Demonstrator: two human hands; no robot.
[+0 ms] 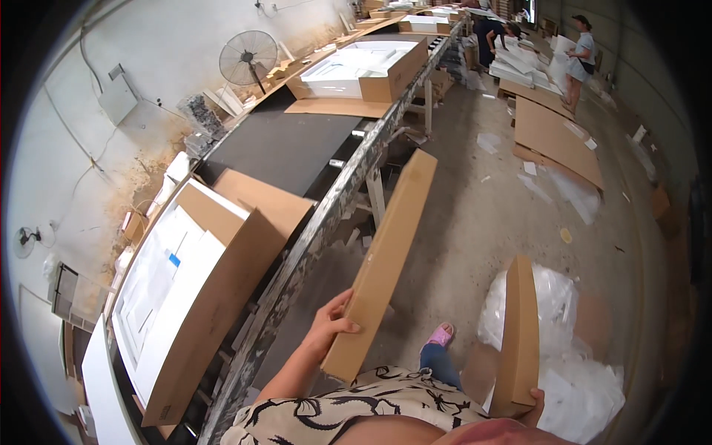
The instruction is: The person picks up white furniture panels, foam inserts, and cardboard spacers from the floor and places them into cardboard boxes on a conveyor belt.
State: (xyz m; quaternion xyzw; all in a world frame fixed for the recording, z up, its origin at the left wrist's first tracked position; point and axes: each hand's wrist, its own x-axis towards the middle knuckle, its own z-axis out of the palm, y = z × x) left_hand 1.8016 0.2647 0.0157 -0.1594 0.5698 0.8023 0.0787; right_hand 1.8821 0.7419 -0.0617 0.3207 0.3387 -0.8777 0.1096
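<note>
The concrete floor (475,222) spreads wide to the right of the long counter (297,141), mostly open near the person, with flat cardboard sheets (556,133) and scraps of white paper lying farther off. The counter runs from lower left to the far top, its metal edge (311,237) passing just left of the raised strip. On its dark belt sits an open cardboard box (200,297) with white panels inside, one flap hanging over the counter's edge; a second open box (363,67) stands well apart, farther along, near a fan (248,58) by the wall.

The left hand (330,326) has its grip clenched on the lower end of a long folded cardboard strip (386,252), thumb on the upper face, the strip slanting up and away over the floor just beside the counter edge, clear of it. The right hand (535,406) grasps the bottom end of a shorter cardboard strip (519,334), held nearly upright in front of a heap of clear plastic bags (571,348). The two strips are well apart. A pink shoe (441,335) shows between them. Two people stand far off by stacked white panels.
</note>
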